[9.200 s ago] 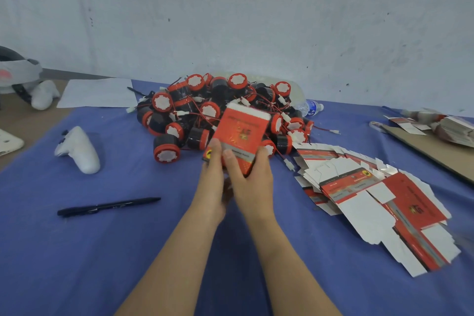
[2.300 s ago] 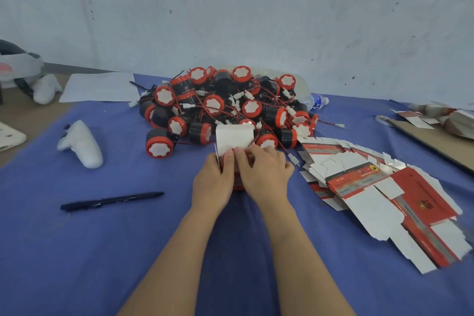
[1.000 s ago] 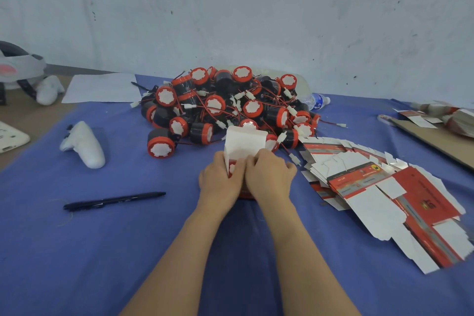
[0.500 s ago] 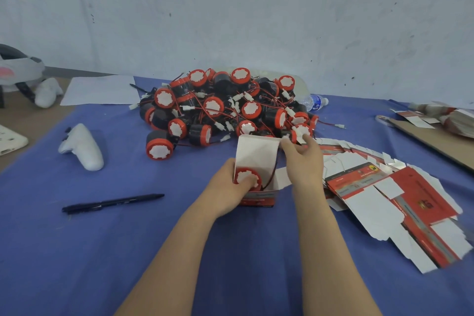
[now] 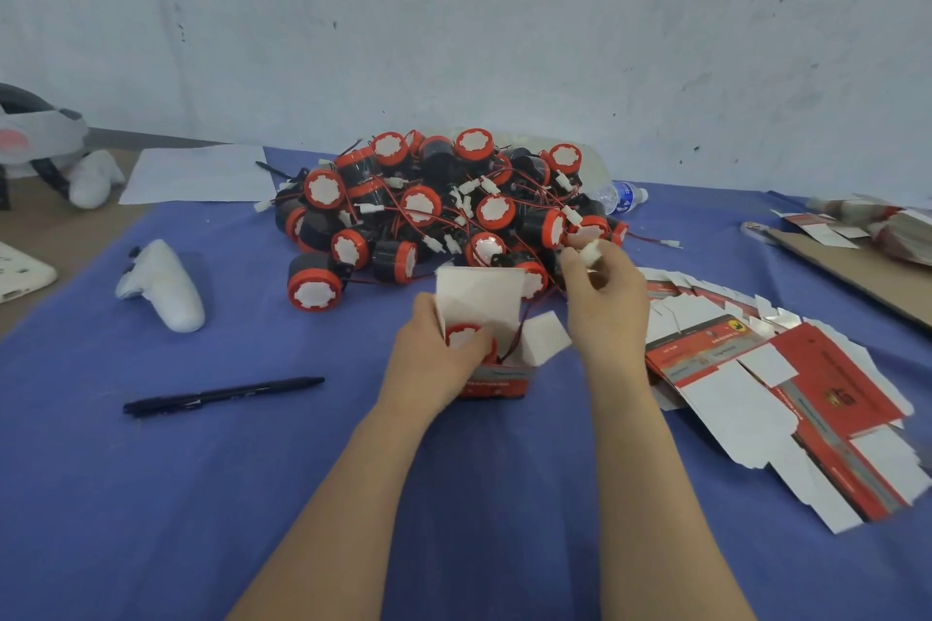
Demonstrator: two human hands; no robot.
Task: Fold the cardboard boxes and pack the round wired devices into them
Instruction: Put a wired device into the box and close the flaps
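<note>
Cardboard box (image 5: pixel 497 381) upright, flaps open, round device (image 5: pixel 465 336) inside under left hand (image 5: pixel 433 358); right hand (image 5: pixel 602 298) pinching its connector (image 5: pixel 590 252)

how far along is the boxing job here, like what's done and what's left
Done: one red-and-white cardboard box stands folded, top flaps open. In hand: the left hand presses a round red-capped device into it while the right hand pinches its white wire connector. Left: closing the box, the big pile of black-and-red devices, and the flat unfolded cartons.
</note>
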